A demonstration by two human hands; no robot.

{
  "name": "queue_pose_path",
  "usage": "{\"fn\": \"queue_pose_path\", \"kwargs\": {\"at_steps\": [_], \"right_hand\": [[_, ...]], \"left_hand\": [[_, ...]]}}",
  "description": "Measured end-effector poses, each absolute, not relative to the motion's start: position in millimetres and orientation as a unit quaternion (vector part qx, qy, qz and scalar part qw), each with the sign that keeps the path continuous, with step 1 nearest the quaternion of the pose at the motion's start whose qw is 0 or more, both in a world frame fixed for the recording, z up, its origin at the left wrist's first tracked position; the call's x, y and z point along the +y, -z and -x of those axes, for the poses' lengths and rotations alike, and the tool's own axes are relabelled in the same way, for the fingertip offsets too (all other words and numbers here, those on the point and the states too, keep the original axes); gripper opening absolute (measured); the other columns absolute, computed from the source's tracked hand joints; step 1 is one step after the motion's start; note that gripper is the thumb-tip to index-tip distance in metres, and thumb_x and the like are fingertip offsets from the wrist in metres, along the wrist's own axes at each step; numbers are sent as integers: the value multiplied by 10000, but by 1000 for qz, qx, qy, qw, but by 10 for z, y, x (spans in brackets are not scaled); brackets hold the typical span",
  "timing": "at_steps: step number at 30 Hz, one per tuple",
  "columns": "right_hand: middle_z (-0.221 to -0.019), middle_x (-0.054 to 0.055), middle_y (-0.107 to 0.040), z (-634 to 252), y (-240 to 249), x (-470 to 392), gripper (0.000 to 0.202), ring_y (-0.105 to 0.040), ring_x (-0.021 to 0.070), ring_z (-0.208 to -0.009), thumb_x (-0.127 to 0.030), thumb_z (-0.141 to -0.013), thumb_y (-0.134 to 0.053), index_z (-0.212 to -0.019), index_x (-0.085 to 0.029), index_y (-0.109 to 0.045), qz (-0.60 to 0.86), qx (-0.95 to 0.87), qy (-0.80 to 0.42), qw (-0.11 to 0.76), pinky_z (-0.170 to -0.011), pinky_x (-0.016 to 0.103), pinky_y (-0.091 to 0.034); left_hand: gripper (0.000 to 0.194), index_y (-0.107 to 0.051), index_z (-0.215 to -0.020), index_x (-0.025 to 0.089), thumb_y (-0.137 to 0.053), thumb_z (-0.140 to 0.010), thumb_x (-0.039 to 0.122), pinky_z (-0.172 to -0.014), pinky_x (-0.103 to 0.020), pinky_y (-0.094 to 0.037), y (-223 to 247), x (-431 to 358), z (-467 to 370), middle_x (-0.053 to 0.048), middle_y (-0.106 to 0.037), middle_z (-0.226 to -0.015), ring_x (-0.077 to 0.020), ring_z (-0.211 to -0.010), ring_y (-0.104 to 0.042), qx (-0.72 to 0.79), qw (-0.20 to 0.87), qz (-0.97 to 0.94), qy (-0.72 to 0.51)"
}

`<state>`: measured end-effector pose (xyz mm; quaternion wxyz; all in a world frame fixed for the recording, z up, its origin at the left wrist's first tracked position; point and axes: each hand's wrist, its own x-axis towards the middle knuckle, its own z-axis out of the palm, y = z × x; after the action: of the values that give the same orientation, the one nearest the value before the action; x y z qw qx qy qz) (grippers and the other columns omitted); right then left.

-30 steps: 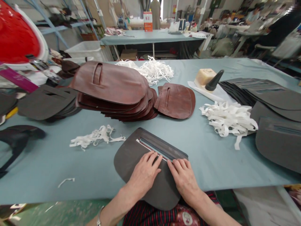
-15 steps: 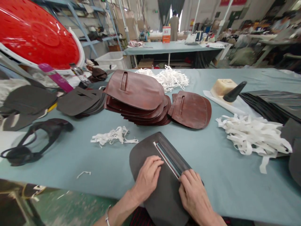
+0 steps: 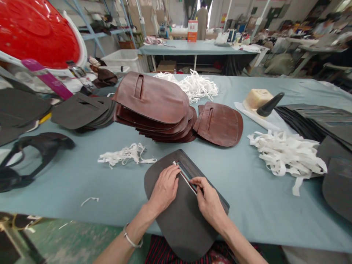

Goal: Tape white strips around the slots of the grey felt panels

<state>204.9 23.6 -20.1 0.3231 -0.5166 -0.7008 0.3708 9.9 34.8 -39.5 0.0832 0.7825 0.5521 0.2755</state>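
A dark grey rounded panel (image 3: 187, 220) lies at the near edge of the table, partly over my lap, with a long slot edged by a white strip (image 3: 188, 183). My left hand (image 3: 165, 183) rests flat on the panel, fingers extended beside the slot's upper end. My right hand (image 3: 207, 200) is at the slot's lower part, thumb and fingers curled together at its edge; anything between the fingertips is too small to make out. Stacked brown leather panels (image 3: 154, 99) with slots lie beyond, and a smaller brown pile (image 3: 220, 124) sits beside them.
White strip scraps (image 3: 126, 155) lie left of the panel, and a larger white heap (image 3: 288, 154) lies right. A black horn-shaped tool (image 3: 270, 104) leans on a cream block (image 3: 257, 98). Grey panels (image 3: 82, 112) and a black strapped object (image 3: 35, 157) are left. A person (image 3: 202, 22) stands far back.
My right hand has moved up along the slot, its fingers now curled at the edge. My left hand has shifted toward the slot's upper end. The whole view has shifted slightly.
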Motion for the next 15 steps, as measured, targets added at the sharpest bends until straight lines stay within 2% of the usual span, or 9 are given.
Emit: {"fn": "queue_pose_path", "kwargs": {"at_steps": [6,9,12,15], "right_hand": [[-1057,62,-623,-2020,219,247,363,-595,171,-937,-49,-845,-341,-1141,-200,-487,511,-750,-300,292,-802,321,-485],[-1023,90,-627,-1910,179,220,382,-577,201,-891,-14,-816,-365,-1136,-174,-500,490,-823,-181,222,-765,342,-474],[-1078,163,-610,-1765,169,160,348,-549,255,-918,-30,-820,-413,-1136,-129,-519,428,-892,-34,141,-785,412,-456],[-1142,189,-582,-1762,195,130,358,-530,270,-948,-39,-828,-416,-1166,-112,-508,415,-901,-18,128,-812,439,-452]], "left_hand": [[332,-557,-1163,213,-405,-886,111,-1031,-476,-411,352,342,-69,-87,-546,-1231,-226,-1251,-444,546,100,-784,-279],[328,-579,-1131,227,-407,-882,102,-1027,-480,-407,347,341,-52,-73,-564,-1192,-230,-1250,-436,531,103,-797,-268],[311,-571,-1134,197,-427,-876,100,-1047,-461,-393,362,334,-61,-76,-580,-1172,-224,-1242,-436,500,108,-820,-257],[308,-559,-1145,184,-415,-885,102,-1044,-424,-412,334,311,-83,-81,-581,-1174,-200,-1213,-466,475,130,-833,-253]]}}
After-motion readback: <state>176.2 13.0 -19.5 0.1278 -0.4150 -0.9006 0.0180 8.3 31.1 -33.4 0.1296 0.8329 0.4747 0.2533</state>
